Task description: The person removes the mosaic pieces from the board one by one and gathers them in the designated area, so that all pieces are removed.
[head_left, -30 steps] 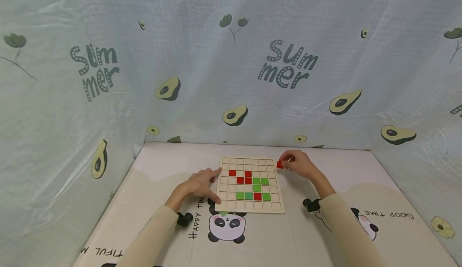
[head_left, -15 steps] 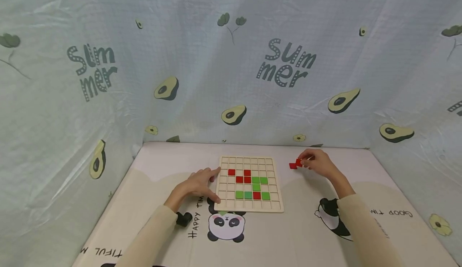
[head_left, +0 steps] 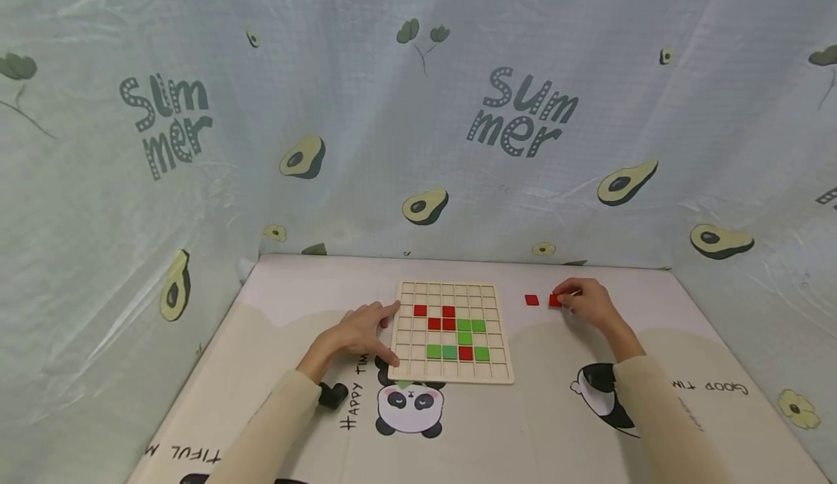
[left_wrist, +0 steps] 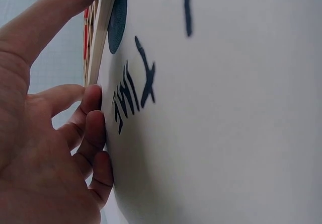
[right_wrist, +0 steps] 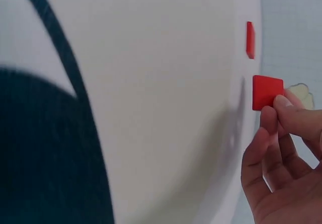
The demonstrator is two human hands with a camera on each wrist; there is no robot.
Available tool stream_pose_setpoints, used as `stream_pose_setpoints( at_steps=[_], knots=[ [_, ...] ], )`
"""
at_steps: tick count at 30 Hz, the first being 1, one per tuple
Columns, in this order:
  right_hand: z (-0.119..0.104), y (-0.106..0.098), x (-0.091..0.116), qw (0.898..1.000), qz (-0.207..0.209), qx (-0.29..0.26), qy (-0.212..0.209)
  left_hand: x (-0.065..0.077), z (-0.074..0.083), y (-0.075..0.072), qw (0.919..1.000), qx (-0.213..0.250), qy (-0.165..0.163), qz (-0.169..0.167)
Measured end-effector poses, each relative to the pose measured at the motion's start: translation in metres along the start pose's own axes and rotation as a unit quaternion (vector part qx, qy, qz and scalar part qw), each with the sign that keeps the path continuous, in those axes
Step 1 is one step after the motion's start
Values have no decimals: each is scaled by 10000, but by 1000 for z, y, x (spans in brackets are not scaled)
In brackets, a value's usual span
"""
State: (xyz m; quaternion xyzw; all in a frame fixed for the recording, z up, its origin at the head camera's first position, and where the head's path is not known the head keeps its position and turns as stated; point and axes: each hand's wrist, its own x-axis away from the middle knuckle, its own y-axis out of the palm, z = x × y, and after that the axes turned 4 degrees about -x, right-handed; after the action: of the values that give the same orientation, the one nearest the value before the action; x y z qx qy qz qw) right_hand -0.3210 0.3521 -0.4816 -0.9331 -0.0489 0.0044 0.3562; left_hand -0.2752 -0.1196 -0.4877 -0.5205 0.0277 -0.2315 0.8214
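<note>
A square wooden grid board (head_left: 455, 375) lies on the table, with several red and green square tiles set in its cells. Along the board's left edge rests my left hand (head_left: 360, 329), thumb and index finger spread, thumb close to the near corner. In the left wrist view its other fingers (left_wrist: 95, 128) bend loosely beside the board's side. My right hand (head_left: 586, 301) is off to the right of the board, pinching a red square tile (right_wrist: 266, 92) between thumb and fingers. The tile stands upright in the right wrist view. Between hand and board lies another red tile (head_left: 532, 300).
A pale tablecloth (head_left: 484, 433) printed with pandas and lettering covers the table. Behind it and on both sides hangs a light curtain (head_left: 366, 106) with avocado and lettering prints.
My right hand has moved rightward away from the board, pinching a red tile. One red tile now lies on the table to the hand's left. My left hand stays at the board's edge.
</note>
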Motion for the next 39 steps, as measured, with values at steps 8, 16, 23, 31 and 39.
stream_pose_setpoints(
  at_steps=[8, 16, 23, 31, 39],
  knots=[
    [1, 12, -4, 9993, 137, -125, 334, 0, 0, 0, 10000, -43, 21, 9],
    [3, 16, -5, 9994, 214, -22, 263, 0, 0, 0, 10000, -76, -4, 21],
    [4, 19, -2, 9993, 215, 172, 256, -1, -2, 2, 9999, -98, 5, 36],
    [6, 20, -1, 9992, 186, 353, 80, -1, -1, 2, 10000, -54, -19, 67],
    [5, 18, -1, 9986, 109, 518, 43, 0, -1, 2, 10000, -72, -3, 46]
  ],
)
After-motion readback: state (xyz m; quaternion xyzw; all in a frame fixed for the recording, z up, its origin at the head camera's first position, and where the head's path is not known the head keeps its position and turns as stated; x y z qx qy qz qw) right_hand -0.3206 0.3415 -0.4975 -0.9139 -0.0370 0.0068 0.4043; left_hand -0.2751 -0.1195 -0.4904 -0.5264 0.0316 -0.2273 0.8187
